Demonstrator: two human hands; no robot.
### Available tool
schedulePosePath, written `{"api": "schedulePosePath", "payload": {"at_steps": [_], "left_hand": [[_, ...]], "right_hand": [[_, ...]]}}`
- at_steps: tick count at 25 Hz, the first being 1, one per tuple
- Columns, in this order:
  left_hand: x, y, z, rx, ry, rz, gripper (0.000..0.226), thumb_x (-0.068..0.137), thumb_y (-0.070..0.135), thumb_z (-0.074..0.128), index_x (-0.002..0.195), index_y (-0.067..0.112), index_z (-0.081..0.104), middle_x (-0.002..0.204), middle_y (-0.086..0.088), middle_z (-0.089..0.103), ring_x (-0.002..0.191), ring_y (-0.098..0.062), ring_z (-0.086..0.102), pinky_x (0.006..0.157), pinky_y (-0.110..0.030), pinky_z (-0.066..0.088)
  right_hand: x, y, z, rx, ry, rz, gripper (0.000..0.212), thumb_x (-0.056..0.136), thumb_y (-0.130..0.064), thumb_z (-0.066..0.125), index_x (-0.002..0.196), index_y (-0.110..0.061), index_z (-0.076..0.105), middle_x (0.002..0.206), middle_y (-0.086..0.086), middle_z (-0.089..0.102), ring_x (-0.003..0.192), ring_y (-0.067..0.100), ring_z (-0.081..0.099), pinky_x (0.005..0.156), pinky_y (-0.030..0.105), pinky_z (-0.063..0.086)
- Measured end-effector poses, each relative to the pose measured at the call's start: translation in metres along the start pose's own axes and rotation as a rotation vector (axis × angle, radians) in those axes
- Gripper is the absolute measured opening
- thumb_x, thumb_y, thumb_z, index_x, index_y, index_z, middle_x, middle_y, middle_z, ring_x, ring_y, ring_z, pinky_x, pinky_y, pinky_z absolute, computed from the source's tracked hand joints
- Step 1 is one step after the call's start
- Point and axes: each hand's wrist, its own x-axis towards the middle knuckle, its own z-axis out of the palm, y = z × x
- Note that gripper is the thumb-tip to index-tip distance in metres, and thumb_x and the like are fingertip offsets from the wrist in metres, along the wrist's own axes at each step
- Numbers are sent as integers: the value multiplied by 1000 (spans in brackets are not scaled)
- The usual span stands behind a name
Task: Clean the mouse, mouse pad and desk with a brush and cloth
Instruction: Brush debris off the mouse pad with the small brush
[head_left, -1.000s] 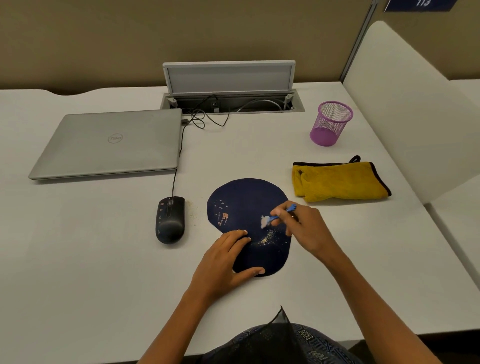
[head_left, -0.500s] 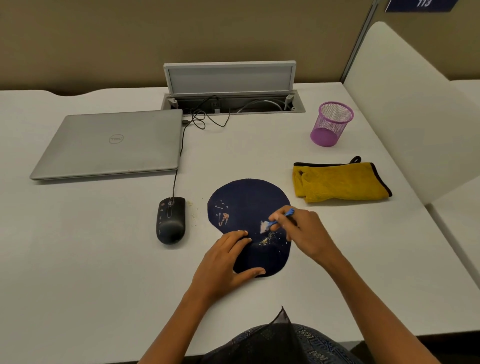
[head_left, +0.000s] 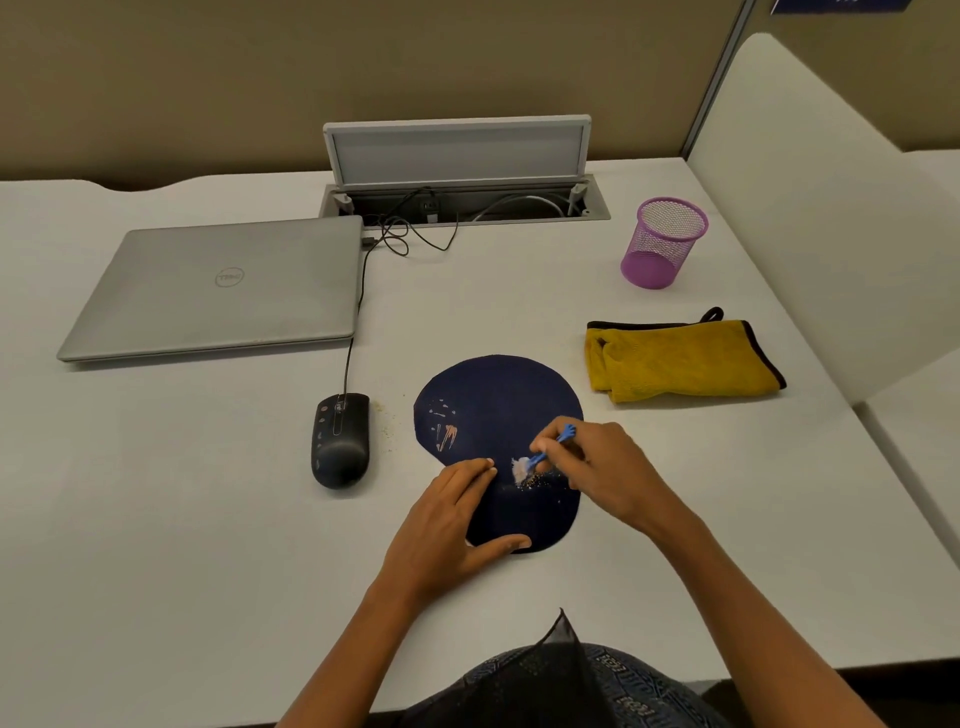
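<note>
1. The white surface (head_left: 182, 519) carries everything.
2. A closed silver laptop (head_left: 218, 291) lies toward its far left corner.
3. The round dark-blue mouse pad (head_left: 498, 395) lies mid-surface; the folded yellow cloth (head_left: 680, 364) is nearer the right edge.
4. The left hand (head_left: 447, 530) presses flat on the pad's near-left part.
5. The black wired mouse (head_left: 340, 439) sits left of the pad.
6. The right hand (head_left: 602, 467) has a pinching grip on the small blue brush (head_left: 545, 454), bristles on the pad among crumbs (head_left: 535, 483).

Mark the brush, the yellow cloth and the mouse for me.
brush (head_left: 540, 458), head view, blue handle near the bristles.
yellow cloth (head_left: 680, 364), head view, middle of the folded fabric.
mouse (head_left: 340, 441), head view, top of its body.
</note>
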Motion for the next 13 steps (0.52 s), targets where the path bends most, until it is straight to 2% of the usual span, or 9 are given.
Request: {"api": "schedulePosePath", "payload": {"at_steps": [3, 5, 8, 10, 13], "left_hand": [[0, 1, -2, 2, 2, -3, 80, 80, 73, 42, 127, 10, 53, 130, -2, 53, 117, -14, 49, 98, -24, 35], [1, 1, -2, 6, -1, -6, 83, 80, 75, 39, 128, 8, 51, 132, -3, 52, 118, -15, 48, 99, -24, 34], [0, 0, 1, -4, -11, -28, 90, 79, 75, 40, 135, 4, 43, 139, -9, 44, 124, -18, 43, 101, -27, 34], [-1, 0, 1, -3, -11, -41, 93, 79, 76, 39, 137, 3, 39, 141, -11, 41, 125, -20, 43, 99, -29, 36], [0, 0, 1, -23, -21, -52, 94, 78, 76, 40, 138, 4, 38, 140, -11, 41, 124, -23, 46, 98, -29, 38]], "right_hand": [[5, 14, -15, -144, 137, 98, 23, 94, -37, 45, 91, -22, 62, 86, 3, 72, 75, 15, 64, 71, 31, 52], [6, 12, -22, 4, 163, 66, 18, 93, -31, 49, 86, -22, 62, 82, 1, 72, 71, 12, 63, 66, 26, 48], [1, -7, -14, 172, 22, -71, 14, 91, -27, 54, 86, -22, 66, 77, -2, 73, 71, 9, 66, 61, 17, 46], [0, -11, -3, 160, -71, -115, 15, 91, -27, 55, 91, -20, 68, 79, -4, 73, 71, 5, 65, 60, 14, 46], [2, -4, -6, 137, -91, -107, 16, 92, -25, 54, 91, -20, 69, 83, -4, 72, 75, 4, 65, 62, 13, 44]]}}
